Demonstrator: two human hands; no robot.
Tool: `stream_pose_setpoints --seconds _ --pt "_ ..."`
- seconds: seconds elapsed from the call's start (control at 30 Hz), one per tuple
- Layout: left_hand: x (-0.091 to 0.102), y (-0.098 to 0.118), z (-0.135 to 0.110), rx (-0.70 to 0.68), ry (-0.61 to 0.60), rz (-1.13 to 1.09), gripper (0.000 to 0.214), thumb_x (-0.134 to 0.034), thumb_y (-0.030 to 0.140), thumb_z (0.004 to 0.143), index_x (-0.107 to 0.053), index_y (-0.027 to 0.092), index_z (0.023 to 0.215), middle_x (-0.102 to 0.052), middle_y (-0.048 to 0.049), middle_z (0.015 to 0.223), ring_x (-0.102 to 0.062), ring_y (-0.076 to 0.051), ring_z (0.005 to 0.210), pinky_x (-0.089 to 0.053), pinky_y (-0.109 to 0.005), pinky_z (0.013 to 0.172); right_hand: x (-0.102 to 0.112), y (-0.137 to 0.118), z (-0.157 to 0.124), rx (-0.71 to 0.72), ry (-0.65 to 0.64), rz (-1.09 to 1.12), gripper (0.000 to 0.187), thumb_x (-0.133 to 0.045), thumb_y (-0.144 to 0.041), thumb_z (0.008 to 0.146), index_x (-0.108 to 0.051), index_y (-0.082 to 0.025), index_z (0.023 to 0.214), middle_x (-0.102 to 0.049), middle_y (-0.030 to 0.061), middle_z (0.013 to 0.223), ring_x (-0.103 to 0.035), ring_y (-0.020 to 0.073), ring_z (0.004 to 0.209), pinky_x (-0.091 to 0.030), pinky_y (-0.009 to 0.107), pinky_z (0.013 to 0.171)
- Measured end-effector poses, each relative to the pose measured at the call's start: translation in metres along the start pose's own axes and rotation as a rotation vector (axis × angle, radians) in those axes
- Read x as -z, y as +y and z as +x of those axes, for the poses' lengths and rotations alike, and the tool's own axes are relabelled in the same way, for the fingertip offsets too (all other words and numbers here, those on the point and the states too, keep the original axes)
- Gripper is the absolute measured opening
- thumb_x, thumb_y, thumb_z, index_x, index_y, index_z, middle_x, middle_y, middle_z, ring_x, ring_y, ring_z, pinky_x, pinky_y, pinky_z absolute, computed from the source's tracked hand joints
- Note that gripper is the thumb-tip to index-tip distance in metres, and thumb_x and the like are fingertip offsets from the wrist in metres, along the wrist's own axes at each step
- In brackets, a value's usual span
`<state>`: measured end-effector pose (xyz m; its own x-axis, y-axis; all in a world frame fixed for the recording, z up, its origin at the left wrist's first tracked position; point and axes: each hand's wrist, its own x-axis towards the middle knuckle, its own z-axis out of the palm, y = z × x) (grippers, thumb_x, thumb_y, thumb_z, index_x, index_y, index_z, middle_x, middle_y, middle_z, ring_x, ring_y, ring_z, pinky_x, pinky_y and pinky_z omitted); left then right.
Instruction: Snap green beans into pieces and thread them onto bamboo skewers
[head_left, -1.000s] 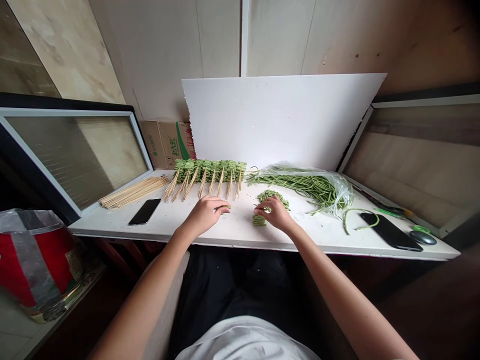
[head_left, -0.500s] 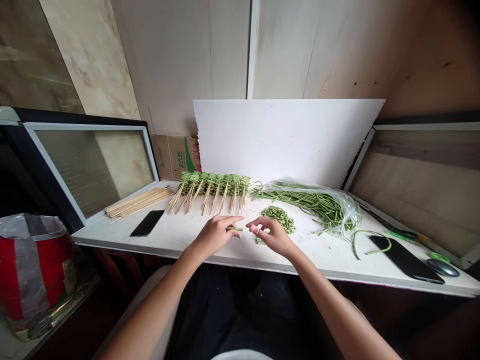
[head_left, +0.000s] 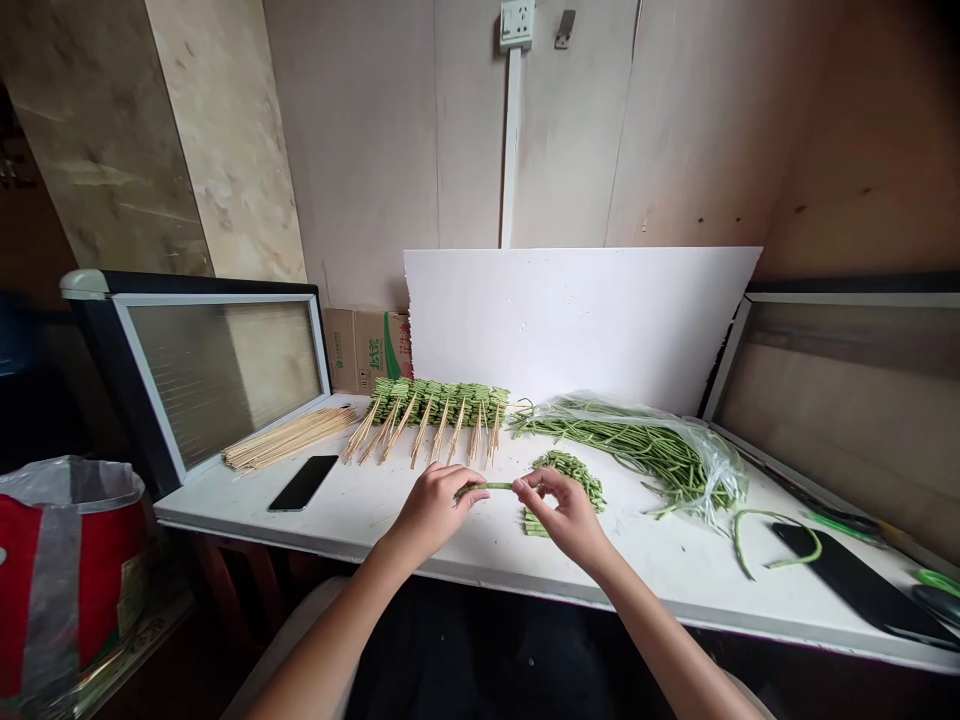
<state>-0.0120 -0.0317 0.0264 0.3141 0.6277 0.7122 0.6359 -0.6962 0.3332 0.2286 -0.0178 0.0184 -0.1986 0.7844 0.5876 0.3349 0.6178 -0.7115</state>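
Pinched at both ends, a green bean length [head_left: 499, 486] spans the gap between the two hands, level and just above the near part of the white table [head_left: 352, 522]. On one side, the left hand [head_left: 431, 508] has its thumb and fingers closed on the bean's left end, which runs back under the curled fingers. On the other, the right hand [head_left: 568, 512] nips the right end between thumb and fingertips, its palm loosely rounded; at this size it is hard to tell exactly which fingers press there.

Under and just beyond the right hand lie a short row of aligned bean pieces [head_left: 535, 524], partly covered by it, and a loose heap of cut beans [head_left: 576, 474]. Behind the left hand, skewered beans [head_left: 442, 396] are stacked with their stick ends towards the person. Bare skewers [head_left: 289, 438] lie farther left, near a phone [head_left: 304, 483]. To the right, long beans [head_left: 626, 436] spill from a clear plastic bag [head_left: 716, 468], and a curved single bean [head_left: 741, 548] lies near a larger black device [head_left: 855, 580].
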Motion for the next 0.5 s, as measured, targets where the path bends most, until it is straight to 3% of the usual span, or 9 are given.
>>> stream_pose_setpoints --seconds 0.17,0.3,0.5 --pt "-0.004 0.005 -0.001 -0.053 0.021 -0.019 0.012 -0.070 0.027 0.101 -0.080 0.023 0.103 -0.081 -0.0062 0.095 -0.075 -0.023 0.086 -0.058 -0.038 0.086 -0.005 -0.007 -0.005 0.205 -0.004 -0.091 0.027 -0.077 -0.051 0.093 -0.077 -0.028 0.107 -0.077 0.0099 0.095 -0.068 0.0287 0.084 -0.061 0.045 0.069" --pt "-0.009 0.009 -0.003 -0.105 0.039 -0.022 0.015 -0.067 0.028 0.103 -0.082 0.026 0.105 -0.081 -0.0053 0.093 -0.073 -0.022 0.082 -0.057 -0.037 0.078 -0.009 -0.011 -0.006 0.334 -0.010 -0.130 0.015 -0.072 -0.043 0.099 -0.074 -0.028 0.102 -0.075 0.0084 0.090 -0.066 0.0290 0.085 -0.058 0.048 0.077" --pt "-0.013 0.009 -0.004 -0.142 0.005 0.004 0.017 -0.063 0.023 0.104 -0.080 0.025 0.101 -0.079 -0.0030 0.085 -0.069 -0.020 0.074 -0.051 -0.036 0.076 -0.011 -0.008 -0.007 0.376 -0.009 -0.115 0.010 -0.069 -0.037 0.101 -0.073 -0.028 0.099 -0.073 0.0076 0.086 -0.063 0.0284 0.083 -0.054 0.047 0.075"
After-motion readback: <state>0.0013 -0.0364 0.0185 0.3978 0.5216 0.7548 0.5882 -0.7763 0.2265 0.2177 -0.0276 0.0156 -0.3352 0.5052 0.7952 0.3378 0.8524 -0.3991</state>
